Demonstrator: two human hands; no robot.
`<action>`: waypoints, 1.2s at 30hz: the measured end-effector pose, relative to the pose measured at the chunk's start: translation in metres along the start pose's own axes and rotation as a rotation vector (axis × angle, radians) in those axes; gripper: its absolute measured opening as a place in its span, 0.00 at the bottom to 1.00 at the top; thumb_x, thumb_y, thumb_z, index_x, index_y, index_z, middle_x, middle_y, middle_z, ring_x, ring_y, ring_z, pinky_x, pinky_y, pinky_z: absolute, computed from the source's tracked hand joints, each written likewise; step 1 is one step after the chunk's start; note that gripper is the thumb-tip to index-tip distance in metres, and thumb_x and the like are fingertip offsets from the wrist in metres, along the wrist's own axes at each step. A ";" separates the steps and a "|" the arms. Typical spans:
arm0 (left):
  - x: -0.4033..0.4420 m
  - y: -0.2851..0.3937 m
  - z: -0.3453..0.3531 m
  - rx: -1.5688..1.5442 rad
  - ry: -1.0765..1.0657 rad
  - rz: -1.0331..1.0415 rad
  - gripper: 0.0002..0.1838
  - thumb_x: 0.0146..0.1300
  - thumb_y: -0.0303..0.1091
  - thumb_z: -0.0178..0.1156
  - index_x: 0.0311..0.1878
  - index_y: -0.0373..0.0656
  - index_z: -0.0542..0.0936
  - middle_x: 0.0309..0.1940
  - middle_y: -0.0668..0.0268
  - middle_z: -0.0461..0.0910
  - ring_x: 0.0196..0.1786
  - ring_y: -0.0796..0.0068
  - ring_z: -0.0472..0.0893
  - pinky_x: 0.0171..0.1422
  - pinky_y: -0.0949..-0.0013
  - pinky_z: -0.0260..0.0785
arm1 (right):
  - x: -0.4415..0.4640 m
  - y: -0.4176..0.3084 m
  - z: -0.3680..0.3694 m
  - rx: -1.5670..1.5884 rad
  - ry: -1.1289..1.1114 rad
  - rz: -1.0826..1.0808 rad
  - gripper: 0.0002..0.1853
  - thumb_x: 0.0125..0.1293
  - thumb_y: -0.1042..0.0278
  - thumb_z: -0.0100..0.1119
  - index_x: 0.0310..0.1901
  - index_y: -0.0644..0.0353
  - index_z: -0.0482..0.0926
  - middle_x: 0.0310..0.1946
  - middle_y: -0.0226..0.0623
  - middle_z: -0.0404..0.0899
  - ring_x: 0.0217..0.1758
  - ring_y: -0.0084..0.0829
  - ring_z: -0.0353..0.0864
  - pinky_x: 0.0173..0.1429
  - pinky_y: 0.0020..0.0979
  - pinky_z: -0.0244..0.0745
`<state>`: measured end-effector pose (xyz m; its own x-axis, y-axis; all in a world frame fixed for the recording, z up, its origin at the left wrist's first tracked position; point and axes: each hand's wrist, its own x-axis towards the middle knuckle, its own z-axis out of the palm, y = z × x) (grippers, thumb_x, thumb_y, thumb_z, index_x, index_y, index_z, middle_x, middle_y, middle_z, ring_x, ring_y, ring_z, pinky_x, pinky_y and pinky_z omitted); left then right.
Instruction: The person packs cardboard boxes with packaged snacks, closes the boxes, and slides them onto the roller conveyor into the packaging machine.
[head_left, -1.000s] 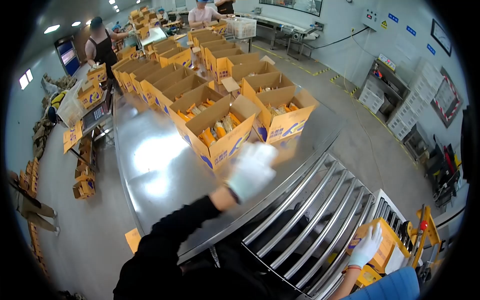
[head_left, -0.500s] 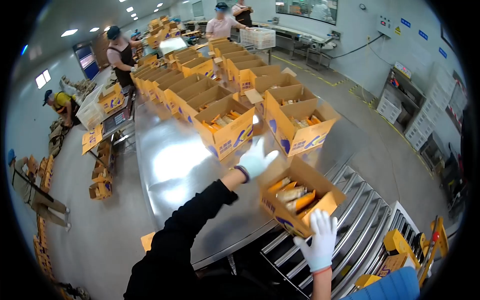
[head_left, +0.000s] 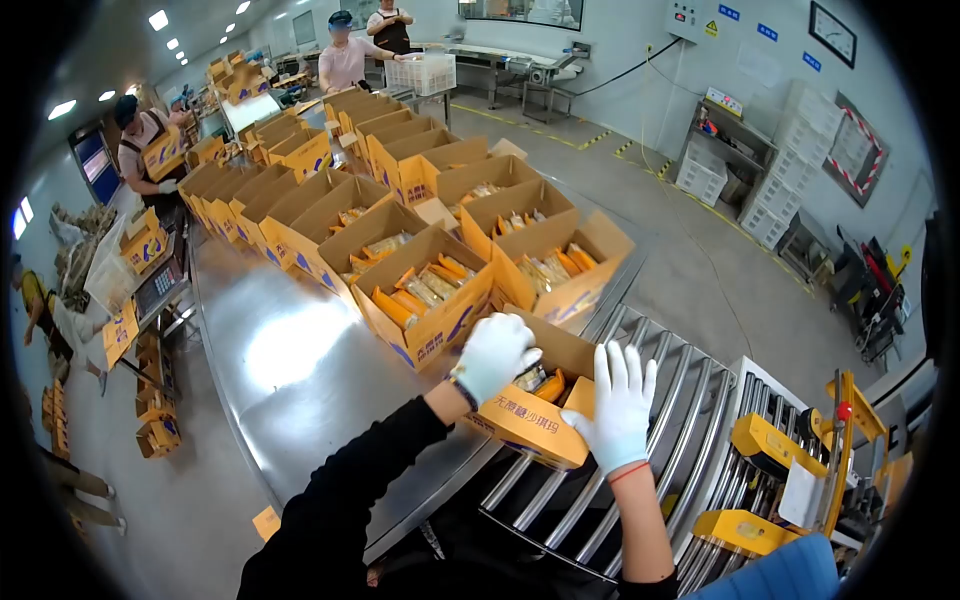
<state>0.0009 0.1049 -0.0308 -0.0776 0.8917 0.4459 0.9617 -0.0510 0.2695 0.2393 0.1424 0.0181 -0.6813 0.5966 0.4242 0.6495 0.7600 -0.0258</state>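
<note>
A yellow cardboard carton (head_left: 527,418) with printed lettering sits right in front of me, where the steel table meets the rollers. Orange and clear wrapped snack packs (head_left: 545,384) show inside it, partly hidden by my hands. My left hand (head_left: 495,355), in a white glove, has its fingers curled at the carton's left side; whether they pinch a flap is hidden. Against the right side rests my gloved right hand (head_left: 615,405), fingers stretched upward and thumb toward the front flap. Just beyond stand two open filled cartons, a left one (head_left: 440,320) and a right one (head_left: 575,290).
Rows of open cartons (head_left: 290,205) cover the far part of the steel table (head_left: 250,400). A roller conveyor (head_left: 560,510) lies at the right, leading to a yellow-armed machine (head_left: 775,450). A co-worker (head_left: 150,150) holds a carton at far left; others stand behind.
My left hand has come down from above the table to the carton, its spread fingers now curled. The carton has turned, its lettered front now toward me. My view has swung right.
</note>
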 end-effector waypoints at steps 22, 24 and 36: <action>0.065 0.155 0.056 -0.462 -0.232 0.068 0.30 0.62 0.41 0.67 0.62 0.36 0.70 0.56 0.44 0.76 0.58 0.42 0.78 0.62 0.46 0.69 | -0.159 0.187 0.020 -0.309 -0.053 0.624 0.43 0.64 0.71 0.60 0.80 0.66 0.55 0.81 0.49 0.57 0.85 0.50 0.52 0.88 0.47 0.43; 0.086 0.082 0.040 -0.046 0.140 -0.010 0.25 0.62 0.38 0.64 0.59 0.38 0.72 0.50 0.50 0.79 0.52 0.49 0.81 0.59 0.48 0.70 | -0.175 0.212 0.031 -0.338 -0.049 0.634 0.40 0.64 0.73 0.58 0.78 0.66 0.59 0.81 0.49 0.58 0.85 0.50 0.53 0.88 0.47 0.44; 0.096 0.083 0.009 -0.460 0.034 -0.151 0.29 0.77 0.54 0.51 0.58 0.32 0.80 0.51 0.43 0.86 0.55 0.48 0.85 0.62 0.56 0.75 | -0.097 0.011 -0.011 0.285 0.151 0.209 0.45 0.48 0.68 0.75 0.70 0.67 0.71 0.72 0.53 0.71 0.79 0.56 0.64 0.85 0.57 0.49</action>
<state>0.0758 0.1899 0.0269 -0.2235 0.8897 0.3981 0.7232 -0.1225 0.6797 0.3164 0.0898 -0.0132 -0.4729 0.7174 0.5115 0.6345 0.6801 -0.3672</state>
